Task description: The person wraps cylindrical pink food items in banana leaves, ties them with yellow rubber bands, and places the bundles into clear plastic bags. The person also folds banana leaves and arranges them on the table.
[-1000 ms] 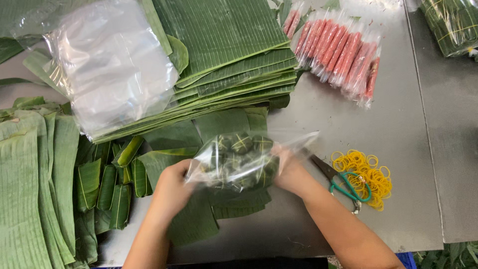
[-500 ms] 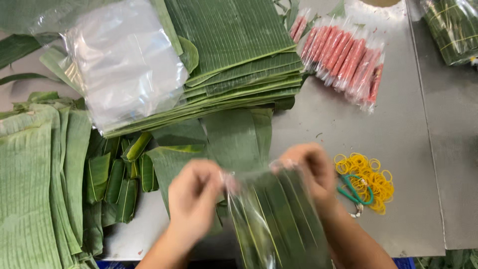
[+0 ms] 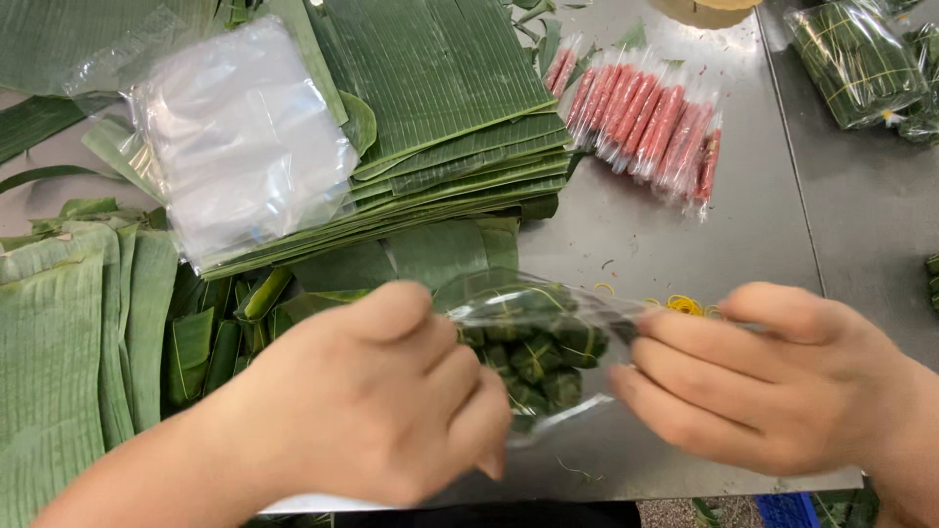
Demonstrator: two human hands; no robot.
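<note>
Since half a second ago, both hands have turned the clear bag from hanging long and downward to lying crosswise between them, and they now fill much more of the view. Now the left hand [image 3: 391, 406] is curled, thumb and fingers closed on the left end of the clear plastic bag [image 3: 538, 347], while the right hand [image 3: 773, 386] has its fingers extended toward the bag's right end, fingertips pressed on the plastic. Whether the right thumb clamps the film from below cannot be told. The bag is held just above the near edge of the steel table [image 3: 646, 240], between the two hands, and it holds several small leaf-wrapped parcels [image 3: 533, 357], dark green and tied with thin bands.

Behind the bag lies a thick stack of cut banana leaves [image 3: 440, 88], with a pile of empty clear bags [image 3: 245, 137] resting on its left part. At far left, long pale-green leaf strips [image 3: 59, 342] lie side by side, and small folded leaf pieces [image 3: 210, 342] sit between them and the left hand. Yellow rubber bands [image 3: 685, 305] peek out just above the right hand. Farther back on the table lies a row of red sausages in clear wrappers [image 3: 646, 122]. On the adjoining table at top right rests a packed bundle of green leaves [image 3: 856, 59].
</note>
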